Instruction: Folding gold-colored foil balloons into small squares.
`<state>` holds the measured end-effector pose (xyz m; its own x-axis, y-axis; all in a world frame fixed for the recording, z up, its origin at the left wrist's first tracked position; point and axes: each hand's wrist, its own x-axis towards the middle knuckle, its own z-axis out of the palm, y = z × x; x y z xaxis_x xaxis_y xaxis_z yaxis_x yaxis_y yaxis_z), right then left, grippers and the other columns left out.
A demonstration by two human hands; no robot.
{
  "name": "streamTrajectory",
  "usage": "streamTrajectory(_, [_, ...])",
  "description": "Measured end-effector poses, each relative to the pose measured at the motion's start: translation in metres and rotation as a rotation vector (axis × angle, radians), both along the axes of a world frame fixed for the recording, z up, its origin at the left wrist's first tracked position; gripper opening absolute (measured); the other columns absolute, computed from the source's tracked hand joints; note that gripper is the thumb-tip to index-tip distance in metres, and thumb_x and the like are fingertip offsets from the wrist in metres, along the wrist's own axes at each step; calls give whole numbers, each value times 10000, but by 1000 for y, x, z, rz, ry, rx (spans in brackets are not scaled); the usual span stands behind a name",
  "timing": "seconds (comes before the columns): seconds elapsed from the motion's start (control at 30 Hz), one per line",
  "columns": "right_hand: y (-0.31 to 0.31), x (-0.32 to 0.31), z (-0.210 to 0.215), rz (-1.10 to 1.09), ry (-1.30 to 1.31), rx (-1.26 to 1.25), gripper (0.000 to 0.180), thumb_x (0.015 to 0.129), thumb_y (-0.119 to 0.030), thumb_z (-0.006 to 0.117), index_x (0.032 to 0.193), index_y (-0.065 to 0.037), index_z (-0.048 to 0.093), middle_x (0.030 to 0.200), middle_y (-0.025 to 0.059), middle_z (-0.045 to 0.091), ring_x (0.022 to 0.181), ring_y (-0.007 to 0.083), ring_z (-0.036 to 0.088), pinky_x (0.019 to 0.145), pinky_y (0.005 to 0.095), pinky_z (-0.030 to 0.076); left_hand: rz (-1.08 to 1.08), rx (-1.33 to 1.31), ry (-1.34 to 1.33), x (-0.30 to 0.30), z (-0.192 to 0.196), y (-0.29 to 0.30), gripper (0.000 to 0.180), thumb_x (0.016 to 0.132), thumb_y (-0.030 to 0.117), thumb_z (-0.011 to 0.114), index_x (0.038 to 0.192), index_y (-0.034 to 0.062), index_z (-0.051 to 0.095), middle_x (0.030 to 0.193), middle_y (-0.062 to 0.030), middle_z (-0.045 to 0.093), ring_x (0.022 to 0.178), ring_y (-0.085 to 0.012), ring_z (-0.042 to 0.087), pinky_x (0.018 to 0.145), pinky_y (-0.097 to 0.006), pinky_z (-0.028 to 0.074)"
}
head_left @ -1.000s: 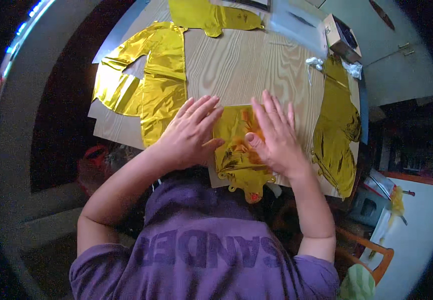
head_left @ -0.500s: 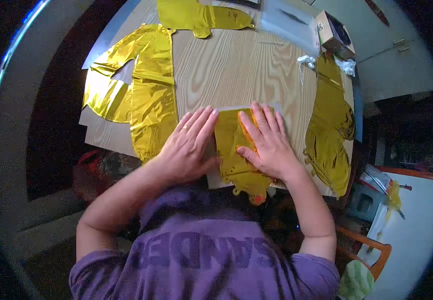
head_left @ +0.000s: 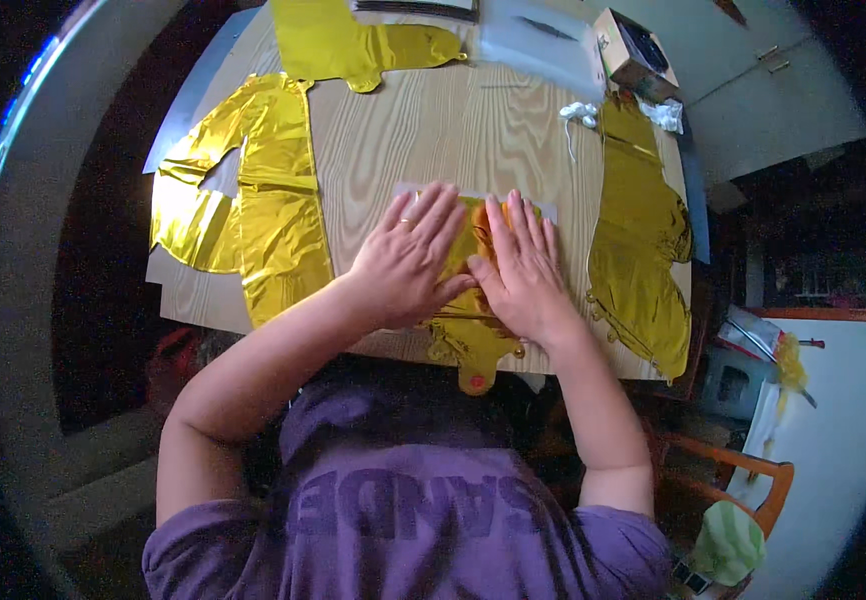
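Observation:
A folded sheet of gold foil (head_left: pixel 473 350), probably a flat foil balloon, lies at the table's near edge. Its narrow tab with a small red spot sticks out toward me. Both palms press down on it: my left hand (head_left: pixel 413 255) on its left part, my right hand (head_left: pixel 528 275) on its right. The fingers of each are stretched out flat and point away from me. A pale sheet (head_left: pixel 550 212) shows beyond the foil's far edge. Between the hands the foil looks orange and creased. Much of it is hidden under them.
Larger gold foil shapes lie flat at the left (head_left: pixel 278 190), the right (head_left: pixel 638 220) and the far side (head_left: pixel 323 45) of the wood-grain table (head_left: pixel 433 130). Far right are a cardboard box (head_left: pixel 638 55), a clear plastic sheet (head_left: pixel 533 40) and a small white bundle (head_left: pixel 580 113). A wooden chair (head_left: pixel 778 490) stands at lower right.
My left hand has moved right onto the foil, closer to my right hand. The foil's near tab now shows more plainly. The whole view has shifted a little.

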<state>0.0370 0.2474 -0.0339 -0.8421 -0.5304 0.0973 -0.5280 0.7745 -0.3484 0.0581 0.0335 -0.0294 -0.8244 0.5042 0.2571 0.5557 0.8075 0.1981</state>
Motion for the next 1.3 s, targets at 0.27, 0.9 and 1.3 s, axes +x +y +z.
streamTrajectory(0.27, [-7, 6, -1, -31, 83, 117, 793, 966, -480, 507, 1553, -30, 221, 1598, 294, 160, 1489, 434, 168, 1188, 602, 87, 61, -88, 3, 0, -11, -13, 902, 928, 635, 454, 1467, -82, 347, 1554, -267, 316, 1461, -396, 283, 1185, -522, 211])
streamTrajectory(0.9, [34, -6, 15, -29, 41, -74, 707, 986, -380, 518, 1516, 16, 270, 1579, 256, 268, 1479, 380, 249, 1197, 575, 115, 25, 75, -86, -3, 2, -15, 839, 942, 566, 500, 1499, -34, 315, 1571, -255, 276, 1483, -379, 234, 1205, -520, 163])
streamTrajectory(1.3, [23, 3, -7, -54, 109, 126, 778, 983, -427, 501, 1527, 52, 219, 1604, 263, 190, 1501, 402, 155, 1202, 586, 45, -35, -53, -37, -4, -6, -20, 857, 938, 585, 492, 1484, -57, 336, 1574, -235, 296, 1475, -365, 265, 1206, -514, 165])
